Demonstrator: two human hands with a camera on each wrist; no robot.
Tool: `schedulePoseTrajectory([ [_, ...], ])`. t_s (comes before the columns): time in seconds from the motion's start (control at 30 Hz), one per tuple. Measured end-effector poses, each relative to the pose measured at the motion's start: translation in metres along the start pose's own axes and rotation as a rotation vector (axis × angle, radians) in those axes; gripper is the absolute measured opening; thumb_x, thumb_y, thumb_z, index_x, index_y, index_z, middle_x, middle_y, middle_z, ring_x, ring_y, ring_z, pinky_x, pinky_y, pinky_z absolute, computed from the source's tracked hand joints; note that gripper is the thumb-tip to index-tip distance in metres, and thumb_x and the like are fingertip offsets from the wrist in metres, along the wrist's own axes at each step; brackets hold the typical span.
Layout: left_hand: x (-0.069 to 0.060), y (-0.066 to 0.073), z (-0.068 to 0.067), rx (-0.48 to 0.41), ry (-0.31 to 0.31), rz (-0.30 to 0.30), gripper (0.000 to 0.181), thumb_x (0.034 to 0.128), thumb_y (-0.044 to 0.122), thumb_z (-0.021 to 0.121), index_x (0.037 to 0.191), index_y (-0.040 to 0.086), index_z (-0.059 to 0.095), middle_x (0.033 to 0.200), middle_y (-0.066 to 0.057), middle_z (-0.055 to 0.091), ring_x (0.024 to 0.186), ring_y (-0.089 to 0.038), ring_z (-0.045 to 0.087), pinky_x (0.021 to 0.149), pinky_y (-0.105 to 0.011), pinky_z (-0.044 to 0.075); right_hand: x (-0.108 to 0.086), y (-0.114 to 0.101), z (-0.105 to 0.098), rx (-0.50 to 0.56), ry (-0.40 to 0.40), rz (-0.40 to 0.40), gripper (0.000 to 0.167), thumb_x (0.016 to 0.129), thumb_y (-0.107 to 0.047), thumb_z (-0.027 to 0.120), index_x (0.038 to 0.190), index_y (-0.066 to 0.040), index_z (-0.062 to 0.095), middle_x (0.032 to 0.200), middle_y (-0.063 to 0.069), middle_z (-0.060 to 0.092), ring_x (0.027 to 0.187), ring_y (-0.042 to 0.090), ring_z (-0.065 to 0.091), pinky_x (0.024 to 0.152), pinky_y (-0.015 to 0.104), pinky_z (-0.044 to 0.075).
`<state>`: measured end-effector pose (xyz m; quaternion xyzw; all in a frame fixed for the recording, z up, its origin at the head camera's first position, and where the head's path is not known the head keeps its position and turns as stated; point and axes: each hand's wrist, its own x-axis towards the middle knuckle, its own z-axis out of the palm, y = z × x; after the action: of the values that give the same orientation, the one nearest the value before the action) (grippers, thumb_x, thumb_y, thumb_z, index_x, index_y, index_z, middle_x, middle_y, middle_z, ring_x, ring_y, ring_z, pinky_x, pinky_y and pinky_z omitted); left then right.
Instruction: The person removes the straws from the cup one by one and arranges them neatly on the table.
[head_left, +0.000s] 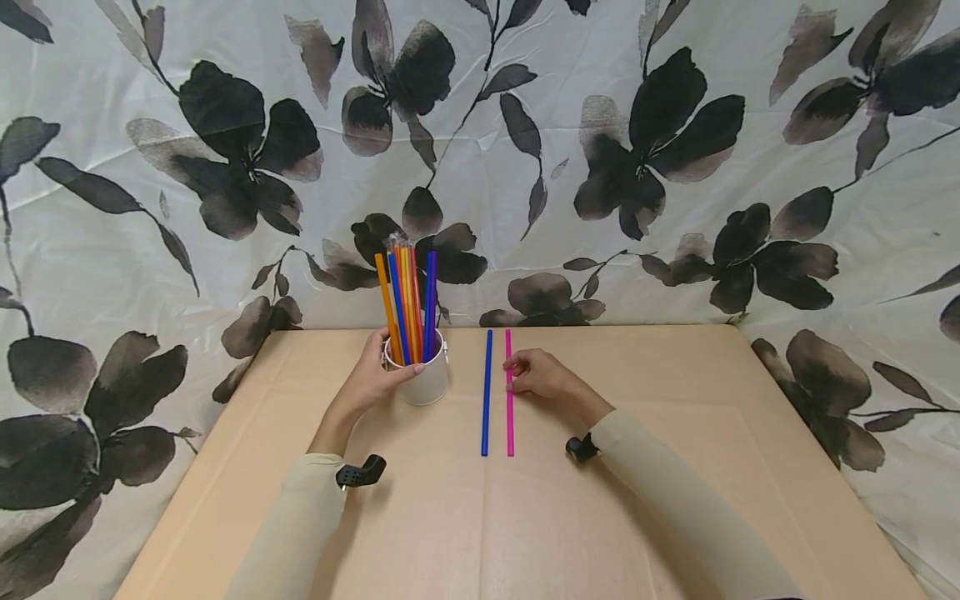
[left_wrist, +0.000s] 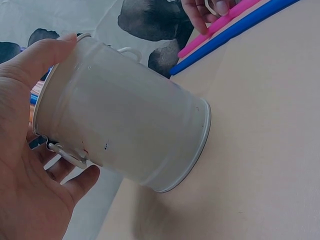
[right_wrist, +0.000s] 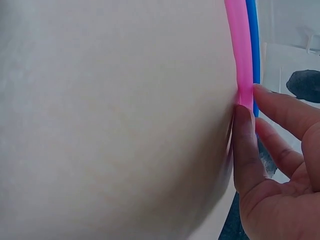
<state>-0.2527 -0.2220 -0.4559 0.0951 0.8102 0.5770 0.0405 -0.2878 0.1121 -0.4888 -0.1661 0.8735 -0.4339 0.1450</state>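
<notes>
Bucket [head_left: 426, 386], head view: was at eleven o'clock from the counter's [head_left: 435, 525] middle, straws [head_left: 410, 308] rising from its mouth.
Left hand [head_left: 378, 377], head view: clamped on the bucket's rim from nine o'clock.
Blue straw [head_left: 486, 396], head view: lay on the counter at the bucket's three o'clock.
Pink straw [head_left: 511, 429], head view: lay just beside the blue one, at its three o'clock.
Right hand [head_left: 549, 379], head view: pinched the pink straw, arm coming from four o'clock.
Bucket, left wrist view: was gripped from nine o'clock; both loose straws ran at two o'clock.
Pink straw, right wrist view: ran toward twelve o'clock from between the right hand's thumb and fingers, the blue one just behind at three.
</notes>
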Motion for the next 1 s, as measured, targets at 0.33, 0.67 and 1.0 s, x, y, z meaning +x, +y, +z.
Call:
schedulePoseTrajectory([
  [0.33,-0.002,-0.001,-0.001,-0.021,0.001,-0.026,0.094,0.0869,0.035,0.081,0.156,0.02,0.02,0.162,-0.01,0.028,0.152,-0.035,0.025,0.123,-0.06,0.018,-0.003,-0.001,0.002,0.021,0.015,0.006,0.035,0.087,-0.005,0.078,0.12,0.001,0.067,0.098,0.012,0.061,0.088,0.021,0.054,0.069,0.024,0.048],
  [0.67,-0.014,0.024,-0.004,-0.026,-0.038,-0.066,0.09,0.0917,0.022,0.077,0.158,0.013,0.017,0.164,-0.016,0.024,0.153,-0.039,0.021,0.123,-0.06,0.016,-0.005,0.0,0.001,0.041,0.015,0.012,0.037,0.087,-0.004,0.078,0.122,0.001,0.067,0.098,0.012,0.061,0.088,0.021,0.054,0.068,0.024,0.048],
  [1.0,-0.018,0.029,-0.005,-0.031,-0.05,-0.07,0.09,0.0918,0.022,0.077,0.158,0.013,0.017,0.165,-0.016,0.023,0.152,-0.039,0.022,0.123,-0.06,0.016,-0.009,-0.008,-0.001,0.102,0.018,0.019,0.037,0.089,0.0,0.073,0.125,0.002,0.065,0.104,0.016,0.061,0.084,0.021,0.058,0.068,0.033,0.057],
])
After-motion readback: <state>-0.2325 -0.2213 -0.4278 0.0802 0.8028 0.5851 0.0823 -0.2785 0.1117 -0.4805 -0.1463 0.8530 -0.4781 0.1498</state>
